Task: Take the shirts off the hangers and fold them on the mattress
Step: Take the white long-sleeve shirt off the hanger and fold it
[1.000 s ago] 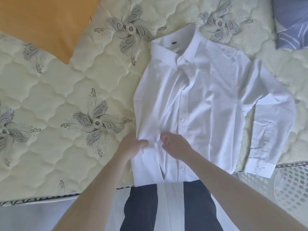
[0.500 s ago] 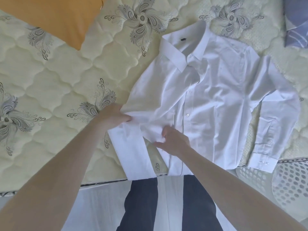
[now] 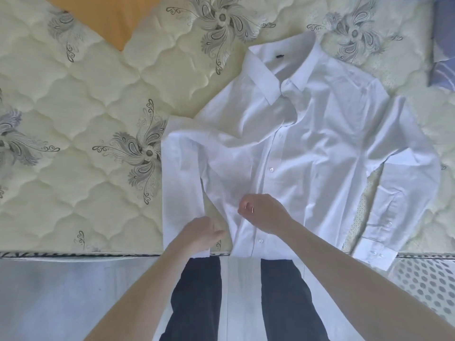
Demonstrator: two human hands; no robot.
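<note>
One white shirt (image 3: 307, 148), front up and buttoned, flat on the quilted mattress (image 3: 73, 119). Collar far from the person, bottom edge at the near side of the mattress. Two sleeves: folded sleeve (image 3: 182, 188) lying straight down along the side of the shirt, bent sleeve (image 3: 403, 193) out on the other side, with its cuff (image 3: 374, 254) over the mattress edge. Two hands, both low on the shirt. Left hand (image 3: 197, 233) laid flat on the low end of the folded sleeve, fingers fairly straight, thumb out. Right hand (image 3: 264, 212) just beside it, on the shirt front next to the row of buttons, fingers curled in; cannot tell if any cloth pinched. One orange pillow (image 3: 108, 13) at the top. One small dark label (image 3: 279, 56) inside the collar, too small to read.
</note>
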